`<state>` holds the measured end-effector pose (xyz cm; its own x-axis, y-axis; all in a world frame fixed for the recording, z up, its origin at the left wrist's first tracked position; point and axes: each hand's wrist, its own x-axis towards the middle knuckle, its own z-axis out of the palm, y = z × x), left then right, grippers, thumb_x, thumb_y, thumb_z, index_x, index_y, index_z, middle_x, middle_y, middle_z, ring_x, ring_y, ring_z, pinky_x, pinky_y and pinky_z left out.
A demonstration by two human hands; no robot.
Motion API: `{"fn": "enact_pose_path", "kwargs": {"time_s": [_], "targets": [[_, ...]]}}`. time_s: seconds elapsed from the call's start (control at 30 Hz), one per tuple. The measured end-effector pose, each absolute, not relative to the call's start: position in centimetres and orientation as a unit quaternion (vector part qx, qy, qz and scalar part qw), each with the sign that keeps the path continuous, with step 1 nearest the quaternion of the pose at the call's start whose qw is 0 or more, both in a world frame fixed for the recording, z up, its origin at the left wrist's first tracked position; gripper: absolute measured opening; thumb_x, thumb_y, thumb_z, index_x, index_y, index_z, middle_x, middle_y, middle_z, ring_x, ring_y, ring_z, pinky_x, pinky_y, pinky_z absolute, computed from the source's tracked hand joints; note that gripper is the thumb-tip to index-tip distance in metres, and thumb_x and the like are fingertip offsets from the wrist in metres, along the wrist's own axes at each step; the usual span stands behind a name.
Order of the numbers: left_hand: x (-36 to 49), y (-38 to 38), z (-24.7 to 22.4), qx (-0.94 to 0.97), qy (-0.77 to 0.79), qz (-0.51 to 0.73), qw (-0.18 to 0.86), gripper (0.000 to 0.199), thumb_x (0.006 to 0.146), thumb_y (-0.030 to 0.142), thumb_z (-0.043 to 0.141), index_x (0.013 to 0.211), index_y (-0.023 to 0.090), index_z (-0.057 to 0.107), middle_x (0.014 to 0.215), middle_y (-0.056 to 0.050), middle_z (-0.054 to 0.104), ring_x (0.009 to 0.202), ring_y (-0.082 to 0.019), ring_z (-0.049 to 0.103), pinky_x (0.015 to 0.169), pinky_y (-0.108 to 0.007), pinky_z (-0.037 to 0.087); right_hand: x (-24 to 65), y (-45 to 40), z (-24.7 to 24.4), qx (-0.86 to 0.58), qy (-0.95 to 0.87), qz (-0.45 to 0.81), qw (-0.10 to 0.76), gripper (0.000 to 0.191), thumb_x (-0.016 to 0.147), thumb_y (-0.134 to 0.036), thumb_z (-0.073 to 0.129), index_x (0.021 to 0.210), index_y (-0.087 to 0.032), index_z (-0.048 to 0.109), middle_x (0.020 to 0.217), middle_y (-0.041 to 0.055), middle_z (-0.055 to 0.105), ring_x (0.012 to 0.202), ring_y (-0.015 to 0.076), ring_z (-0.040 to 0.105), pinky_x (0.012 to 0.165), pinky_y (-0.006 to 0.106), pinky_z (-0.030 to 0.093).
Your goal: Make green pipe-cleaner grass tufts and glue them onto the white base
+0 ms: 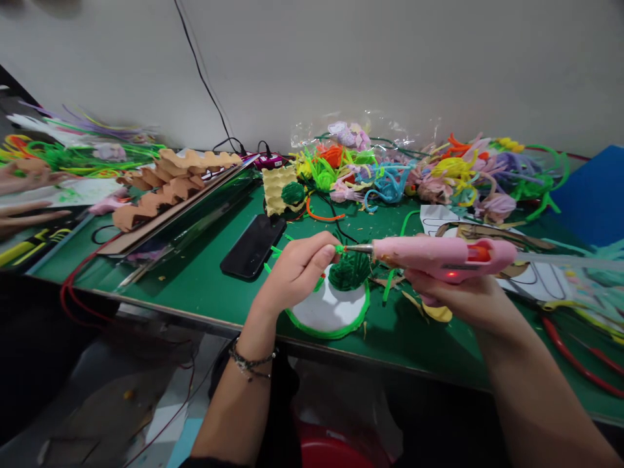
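My right hand [448, 292] is wrapped round the handle of a pink glue gun [419, 252], whose small red light glows. Its metal nozzle points left and meets a small green fuzzy piece [340, 249] pinched in the fingertips of my left hand [302, 266]. The piece is partly covered by my fingers, so its full shape is hidden. Below lies a white disc [331, 312] edged in bright green fuzzy stem. A dark green fuzzy ball [350, 270] sits on the disc's far part, just under the nozzle.
A black phone [253, 247] lies left of the disc. Behind are an egg-carton piece [279, 188] and heaped colourful pipe-cleaner shapes [390, 175]. Red-handled pliers [575, 351] lie at right. Brown egg cartons [166, 188] stand at left, beyond them another person's hands [24, 208].
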<state>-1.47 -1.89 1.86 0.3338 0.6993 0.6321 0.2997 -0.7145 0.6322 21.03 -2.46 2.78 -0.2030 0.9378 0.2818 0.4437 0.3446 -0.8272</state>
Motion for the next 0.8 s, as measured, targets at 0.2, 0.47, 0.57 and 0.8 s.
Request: {"fn": "enact_pose_path", "kwargs": {"time_s": [0.2, 0.47, 0.57, 0.8], "targets": [[-1.51, -1.89, 1.71, 0.787, 0.323, 0.479, 0.214, 0.026, 0.089, 0.025, 0.031, 0.07, 0.018, 0.047, 0.058, 0.003, 0.045, 0.051, -0.007, 0.042, 0.049, -0.019, 0.033, 20.98, -2.55, 2.84, -0.491, -0.713, 0.291, 0.407, 0.021, 0.064, -0.038, 0.064, 0.064, -0.019, 0.054, 0.048, -0.0021, 0.044, 0.061, 0.0164, 0.055, 0.046, 0.025, 0.045], [-1.6, -1.89, 1.79, 0.784, 0.329, 0.478, 0.221, 0.026, 0.089, 0.025, 0.031, 0.07, 0.018, 0.047, 0.058, 0.003, 0.046, 0.051, -0.007, 0.042, 0.048, -0.019, 0.033, 21.44, -2.49, 2.66, -0.508, -0.704, 0.321, 0.377, 0.023, 0.066, -0.041, 0.062, 0.067, -0.019, 0.053, 0.05, -0.0025, 0.043, 0.058, 0.0139, 0.051, 0.048, 0.025, 0.044], [-1.63, -1.88, 1.84, 0.784, 0.326, 0.478, 0.223, 0.025, 0.089, 0.024, 0.031, 0.07, 0.018, 0.047, 0.059, 0.003, 0.046, 0.051, -0.007, 0.041, 0.047, -0.019, 0.032, 21.21, -2.67, 2.77, -0.514, -0.705, 0.317, 0.372, 0.031, 0.067, -0.043, 0.061, 0.054, -0.02, 0.046, 0.047, -0.0029, 0.039, 0.053, 0.0122, 0.048, 0.046, 0.025, 0.042], [-1.84, -1.89, 1.49, 0.767, 0.308, 0.502, 0.253, 0.027, 0.09, 0.028, 0.031, 0.072, 0.018, 0.048, 0.058, 0.004, 0.042, 0.05, -0.006, 0.038, 0.047, -0.019, 0.031, 20.64, -3.1, 3.26, -0.552, -0.667, 0.308, 0.394, 0.027, 0.062, -0.039, 0.064, 0.054, -0.019, 0.047, 0.046, -0.0033, 0.042, 0.044, 0.0094, 0.042, 0.039, 0.023, 0.036]]}}
